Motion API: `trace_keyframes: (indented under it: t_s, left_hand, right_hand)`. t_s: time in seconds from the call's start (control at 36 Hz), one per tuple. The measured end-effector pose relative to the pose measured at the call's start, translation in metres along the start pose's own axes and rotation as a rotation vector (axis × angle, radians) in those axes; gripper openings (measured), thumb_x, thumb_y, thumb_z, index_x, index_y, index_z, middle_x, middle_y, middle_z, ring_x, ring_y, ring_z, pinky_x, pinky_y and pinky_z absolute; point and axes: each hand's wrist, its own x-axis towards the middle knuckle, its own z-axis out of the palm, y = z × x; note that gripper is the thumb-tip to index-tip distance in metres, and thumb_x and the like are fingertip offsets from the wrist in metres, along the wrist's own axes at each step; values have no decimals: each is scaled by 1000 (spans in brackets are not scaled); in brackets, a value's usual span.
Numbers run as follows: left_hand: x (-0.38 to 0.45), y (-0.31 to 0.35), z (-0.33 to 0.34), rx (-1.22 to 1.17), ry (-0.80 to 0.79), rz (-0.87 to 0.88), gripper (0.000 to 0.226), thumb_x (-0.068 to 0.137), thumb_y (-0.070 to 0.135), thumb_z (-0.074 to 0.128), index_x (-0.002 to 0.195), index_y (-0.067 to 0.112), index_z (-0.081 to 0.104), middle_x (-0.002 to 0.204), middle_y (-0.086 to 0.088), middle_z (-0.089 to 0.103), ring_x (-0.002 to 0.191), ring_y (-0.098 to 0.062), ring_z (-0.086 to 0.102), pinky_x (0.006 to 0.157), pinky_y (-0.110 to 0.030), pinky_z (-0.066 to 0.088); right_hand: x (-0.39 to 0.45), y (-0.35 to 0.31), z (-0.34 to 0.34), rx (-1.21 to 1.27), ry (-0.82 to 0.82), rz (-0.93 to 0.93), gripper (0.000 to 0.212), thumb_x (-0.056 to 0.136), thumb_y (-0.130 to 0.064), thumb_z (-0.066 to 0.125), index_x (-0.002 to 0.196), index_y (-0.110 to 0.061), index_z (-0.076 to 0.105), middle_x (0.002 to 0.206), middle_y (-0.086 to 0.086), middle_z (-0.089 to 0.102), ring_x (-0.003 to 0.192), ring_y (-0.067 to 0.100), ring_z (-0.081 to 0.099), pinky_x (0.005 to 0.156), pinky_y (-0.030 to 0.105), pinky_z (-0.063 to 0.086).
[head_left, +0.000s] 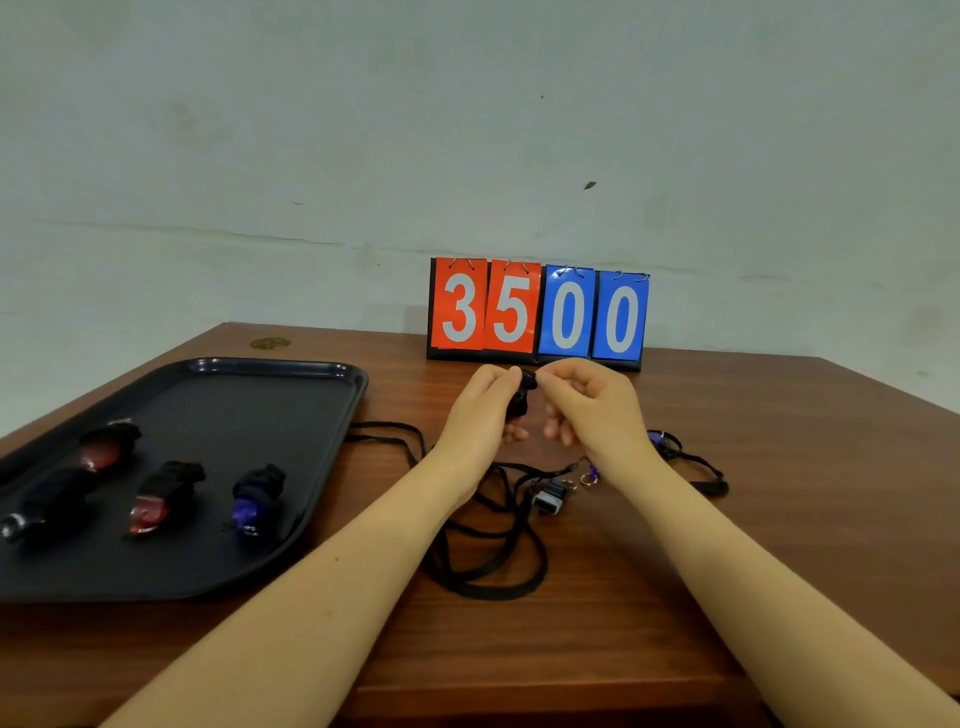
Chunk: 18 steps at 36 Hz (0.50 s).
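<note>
Both grips meet above the middle of the counter (779, 519) and share one small black bundle (521, 402) of wound cord, held clear of the wood. The left grip (480, 410) is closed on it from the 9 o'clock side, thumb and forefinger pinching near its top. The right grip (592, 410) comes in from 3 o'clock, its fingertips nipping the top end of the bundle, while its lower fingers curl loosely beneath. What the cord is wound round is hidden.

At 6 o'clock from the grips, loose black cords (488, 577) lie in loops on the counter, with a grey clip (548, 499) and small rings (587, 478) among them. Another cord with a blue piece (660, 439) lies at 4 o'clock, partly behind the right wrist. At 9 o'clock sits a dark tray (358, 379) holding four wrapped bundles: two red, one black, one blue. At 12 o'clock a scoreboard (537, 312) reads 3500.
</note>
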Motion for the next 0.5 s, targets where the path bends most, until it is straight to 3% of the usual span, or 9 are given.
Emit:
trace_keyframes:
  t_s: [0.22, 0.44, 0.5]
  left_hand:
    - [1, 2, 2, 38, 42, -4, 19, 99, 27, 41, 90, 18, 55, 86, -3, 57, 75, -12, 54, 63, -23, 48]
    - [0, 0, 1, -42, 47, -16, 26, 100, 34, 42, 93, 17, 60, 72, 0, 60, 61, -9, 54, 64, -27, 46]
    - [0, 1, 0, -82, 72, -33, 27, 100, 36, 44, 95, 17, 62, 73, -1, 62, 66, -11, 57, 70, -31, 48]
  right_hand:
    - [1, -1, 3, 224, -85, 174, 11, 94, -10, 56, 95, -5, 67, 64, 2, 59, 51, 9, 57, 45, 18, 44]
    - [-3, 2, 9, 45, -29, -34, 12, 93, -7, 57, 98, -8, 68, 73, 9, 69, 59, 19, 63, 52, 22, 51]
    - [-4, 3, 11, 4, -38, -78, 13, 92, -9, 59, 101, -11, 68, 77, 8, 71, 59, 15, 64, 53, 21, 52]
